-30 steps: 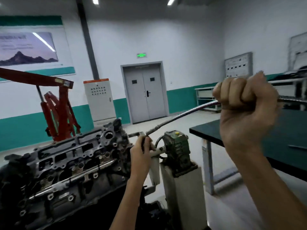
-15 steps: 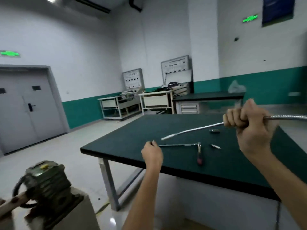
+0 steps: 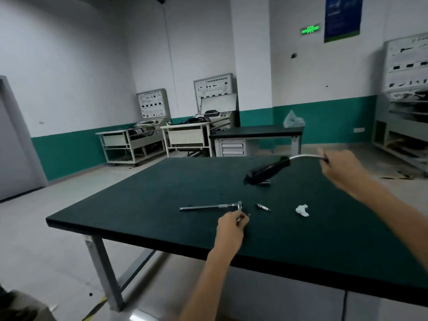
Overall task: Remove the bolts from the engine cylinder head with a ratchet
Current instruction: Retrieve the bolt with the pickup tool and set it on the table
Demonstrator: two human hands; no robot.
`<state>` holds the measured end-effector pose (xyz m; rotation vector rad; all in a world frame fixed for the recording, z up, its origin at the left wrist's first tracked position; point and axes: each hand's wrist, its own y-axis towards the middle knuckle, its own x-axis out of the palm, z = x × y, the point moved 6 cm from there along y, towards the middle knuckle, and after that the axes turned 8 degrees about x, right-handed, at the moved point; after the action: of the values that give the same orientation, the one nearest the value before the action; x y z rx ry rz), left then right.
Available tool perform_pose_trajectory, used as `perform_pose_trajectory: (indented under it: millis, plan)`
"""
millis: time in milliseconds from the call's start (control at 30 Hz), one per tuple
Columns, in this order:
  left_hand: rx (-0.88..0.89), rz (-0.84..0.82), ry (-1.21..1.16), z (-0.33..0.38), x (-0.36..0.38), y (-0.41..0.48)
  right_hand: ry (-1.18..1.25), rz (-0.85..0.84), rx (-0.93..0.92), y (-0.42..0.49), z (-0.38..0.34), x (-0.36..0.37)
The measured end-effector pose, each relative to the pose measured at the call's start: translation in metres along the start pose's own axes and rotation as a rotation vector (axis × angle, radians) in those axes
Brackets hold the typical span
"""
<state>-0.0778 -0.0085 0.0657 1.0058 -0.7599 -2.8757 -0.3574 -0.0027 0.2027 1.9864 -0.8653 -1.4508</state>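
Two tools are in hand, and neither is on the engine: the cylinder head and its bolts are out of view, so the count of bolts out and bolts left cannot be read here. The left hand [image 3: 230,228] is low over the table [image 3: 162,193], fingers curled round bright metal at the near end of the ratchet [image 3: 208,206]. I take that for its handle, though a loose bolt in the fingers cannot be ruled out. The ratchet's long bar lies flat on the table, running off to the left just beyond the fingertips. The right hand [image 3: 340,166] is raised further out and grips the thin end of a flex shaft [image 3: 266,171], whose black grip droops to that hand's left and touches the table. A small socket [image 3: 265,183] lies just under the grip. Between the two hands lie a small plug-like part [image 3: 262,207], just right of the left hand's fingers, and a crumpled tissue [image 3: 302,210] further right. By my judgement this is a tool change away from the engine, with the shaft being set down and the ratchet being taken up. If so, what is left is to carry the ratchet to the cylinder head, seat it on a bolt and turn it out. The work on the bolts looks unfinished, but how far along it is I cannot tell.
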Motion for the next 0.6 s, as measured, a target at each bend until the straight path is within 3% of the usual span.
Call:
perform_pose_trajectory:
  millis: [367, 467, 600]
  plan:
    - [0.06, -0.262, 0.138, -0.024, 0.066, 0.001, -0.416, -0.368, 0.063, -0.037, 0.031, 0.129]
    - [0.064, -0.256, 0.082, -0.026, 0.078, 0.003, -0.391, -0.436, 0.065, -0.05, 0.049, 0.147]
    - [0.006, -0.192, -0.044, -0.027, 0.088, 0.007, -0.174, -0.451, 0.049, -0.062, 0.073, 0.161]
